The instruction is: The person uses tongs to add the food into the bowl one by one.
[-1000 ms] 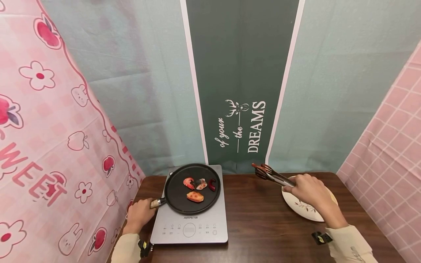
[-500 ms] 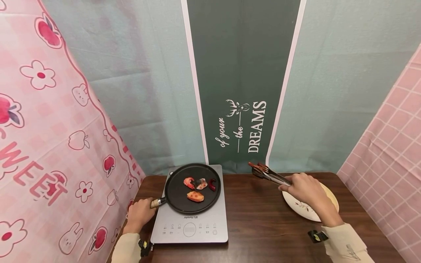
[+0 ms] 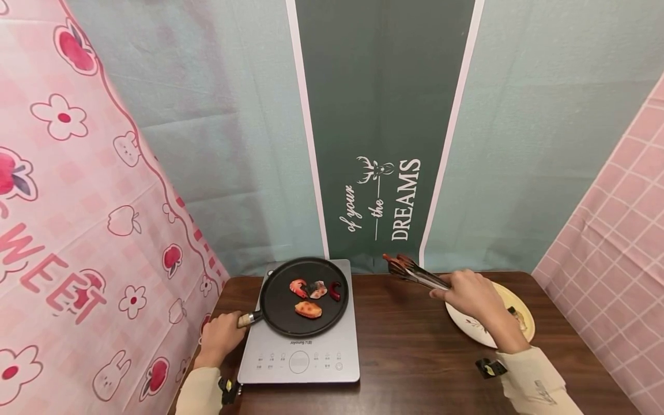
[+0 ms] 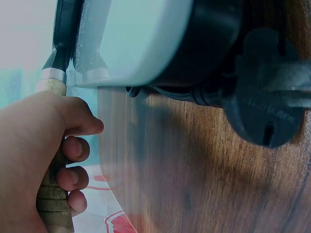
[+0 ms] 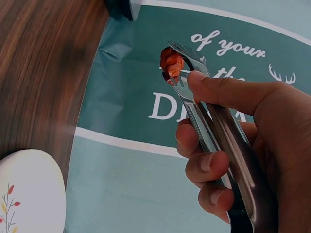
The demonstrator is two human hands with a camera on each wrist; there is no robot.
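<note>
My left hand [image 3: 220, 336] grips the wooden handle [image 4: 53, 208] of a black frying pan [image 3: 280, 276]. In the pan lie a shrimp [image 3: 297, 287], a dark-skinned pale piece [image 3: 318, 290], a dark red curved piece [image 3: 335, 291] and an orange-brown piece [image 3: 308, 310]. My right hand [image 3: 471, 295] holds metal tongs [image 3: 426, 278] above the table, between pan and plate. Between the tongs' tips is a reddish-orange food piece [image 5: 171, 63], partly hidden by the metal. Under my right forearm, a patterned plate [image 3: 459, 314] carries a dark-and-pale food piece [image 3: 516, 316].
The pan rests on a silver induction cooker [image 3: 275, 376] with a touch panel. A black plug [image 4: 265, 114] and cord lie by its side in the left wrist view. Printed cloth [image 3: 373, 115] hangs behind the wooden table [image 3: 399, 346].
My right hand has carried the tongs and the food piece leftward, toward the pan. More of the plate and the piece on it now shows. The left hand and pan stay put.
</note>
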